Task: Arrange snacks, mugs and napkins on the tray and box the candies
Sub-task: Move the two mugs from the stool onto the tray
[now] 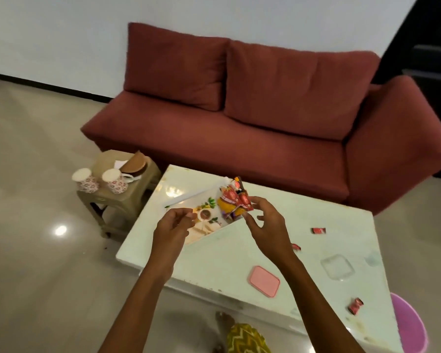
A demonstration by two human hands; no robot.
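A white printed tray [189,200] lies at an angle on the far left part of the white table [239,253]. A bunch of red and yellow snack packets [233,200] rests on its right end. My right hand [264,222] is at the packets' near corner, thumb and index finger on either side of it. My left hand [175,224] hovers over the tray's left side with fingers curled close together; whether it grips anything is unclear. Three red candies [318,230] [296,247] [355,305] lie loose on the table. Two floral mugs [85,179] [113,183] stand on a stool.
A pink lid [264,281] and a clear box [338,266] lie on the table's near right. The beige stool [127,197] to the left also bears a brown plate [134,163] and white napkins [120,164]. A red sofa [239,128] stands behind; a purple bin [408,324] is at right.
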